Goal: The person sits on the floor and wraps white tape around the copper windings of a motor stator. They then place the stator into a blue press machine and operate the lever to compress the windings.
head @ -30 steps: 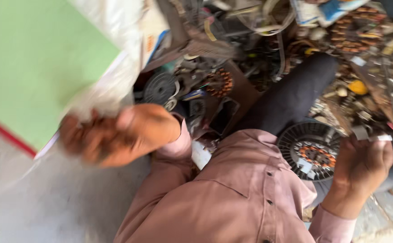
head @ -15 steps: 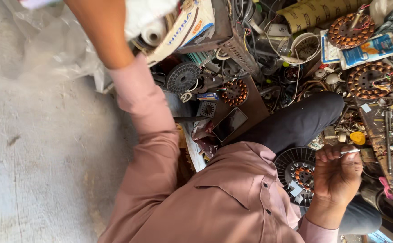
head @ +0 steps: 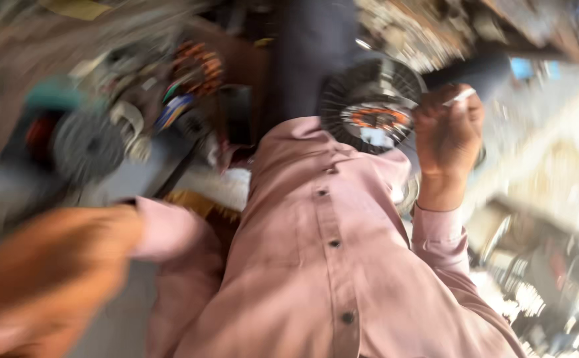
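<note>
Whole frame is smearing w/ motion blur, so most detail is hard to read.

Lower left: the left arm (head: pixel 44 278) is filling the corner as an orange-brown blur, running off the frame edge; the left hand itself is cut off or lost in blur, so can't tell if it's clenched, loose or holding anything. A pink cuff (head: pixel 163 229) is showing at the wrist end.

Upper left to upper centre: a parts pile (head: pixel 124 113) is lying on the ground, w/ a grey round disc (head: pixel 87 142) and a copper-wound coil (head: pixel 200 66), both too smeared to say more.

Centre: a pink buttoned shirt (head: pixel 329 265) is taking up the lower middle, dark trousers (head: pixel 309 59) above it.

Upper centre-right: the round finned motor (head: pixel 372 103) is sitting at the lap, orange windings at its middle, its lower edge hidden by shirt.

Right of it: the right hand (head: pixel 449 129) is gripping a thin white stick (head: pixel 460 97), fingers curled tight, just beside the motor's rim; whether touching, can't tell.

Far right: clutter (head: pixel 548 265) is washing out in glare, unreadable.
</note>
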